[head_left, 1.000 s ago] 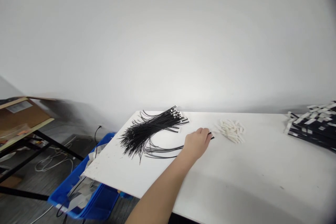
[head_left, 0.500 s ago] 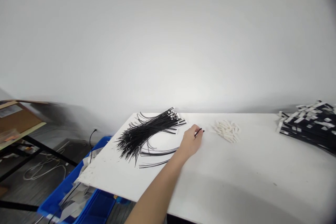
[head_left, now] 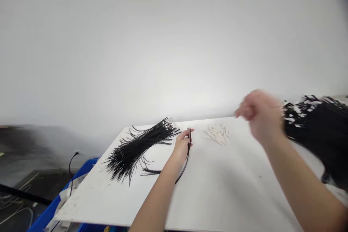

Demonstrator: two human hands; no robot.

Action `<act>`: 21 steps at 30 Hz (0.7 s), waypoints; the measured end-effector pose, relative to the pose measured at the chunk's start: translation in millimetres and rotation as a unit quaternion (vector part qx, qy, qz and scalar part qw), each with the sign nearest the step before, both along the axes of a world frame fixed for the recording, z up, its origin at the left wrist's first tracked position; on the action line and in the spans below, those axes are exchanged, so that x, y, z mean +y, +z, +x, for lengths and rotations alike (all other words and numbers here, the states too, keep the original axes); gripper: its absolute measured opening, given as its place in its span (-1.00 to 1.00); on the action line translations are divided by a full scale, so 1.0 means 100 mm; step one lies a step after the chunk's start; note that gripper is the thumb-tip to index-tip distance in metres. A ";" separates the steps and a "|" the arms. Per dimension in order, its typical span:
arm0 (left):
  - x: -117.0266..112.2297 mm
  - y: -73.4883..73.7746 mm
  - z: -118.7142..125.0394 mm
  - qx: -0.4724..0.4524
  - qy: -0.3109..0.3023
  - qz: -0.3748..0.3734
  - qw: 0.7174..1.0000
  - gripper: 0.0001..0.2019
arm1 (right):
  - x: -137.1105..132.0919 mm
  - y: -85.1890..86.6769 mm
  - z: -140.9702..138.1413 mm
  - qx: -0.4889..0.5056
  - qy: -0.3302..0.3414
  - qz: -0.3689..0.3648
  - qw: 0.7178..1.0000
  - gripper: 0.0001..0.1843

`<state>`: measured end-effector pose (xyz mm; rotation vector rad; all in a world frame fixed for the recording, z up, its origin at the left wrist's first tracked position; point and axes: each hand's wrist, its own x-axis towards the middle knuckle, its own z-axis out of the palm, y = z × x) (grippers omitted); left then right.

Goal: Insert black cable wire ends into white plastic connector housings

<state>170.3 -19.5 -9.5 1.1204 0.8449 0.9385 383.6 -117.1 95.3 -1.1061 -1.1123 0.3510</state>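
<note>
My left hand (head_left: 182, 146) is closed around a few black wires (head_left: 187, 157) above the white table. Their short ends stick up past the fingers, and the rest bends down beside the wrist. To its left lies a big bundle of thin black wires (head_left: 141, 141), with white tips at the far end. My right hand (head_left: 259, 114) is in the air, blurred, its fingers curled together and no object visible in them. A small heap of white pieces (head_left: 218, 134) lies between the two hands.
Loose black wires (head_left: 150, 171) lie just left of my left forearm. A large pile of black wires with white ends (head_left: 312, 127) fills the right side, partly behind my right arm. A blue bin (head_left: 51, 206) stands below the table's left edge, near a dangling black cord (head_left: 71, 168).
My right hand has come into view at the right. My left hand has lifted the wires, so they now hang down. The view has shifted right, bringing more of the right-hand pile into sight.
</note>
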 end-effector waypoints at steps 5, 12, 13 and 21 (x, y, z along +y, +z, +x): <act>-0.01 -0.07 0.04 0.113 0.007 0.109 0.988 -0.45 | 0.30 -0.76 -0.38 -0.104 0.098 -0.180 0.973 -0.64; -0.15 -0.09 0.10 0.282 -0.026 0.380 0.880 -0.43 | 0.31 -1.13 -0.65 -0.047 0.250 -0.308 0.917 -0.72; -0.16 -0.08 0.10 0.283 -0.036 0.393 0.874 -0.42 | 0.30 -1.12 -0.67 -0.037 0.258 -0.310 0.914 -0.75; -0.09 -0.01 -0.02 0.245 -0.083 0.318 0.912 -0.38 | 0.35 -1.00 -0.39 0.197 0.168 -0.271 0.927 -0.69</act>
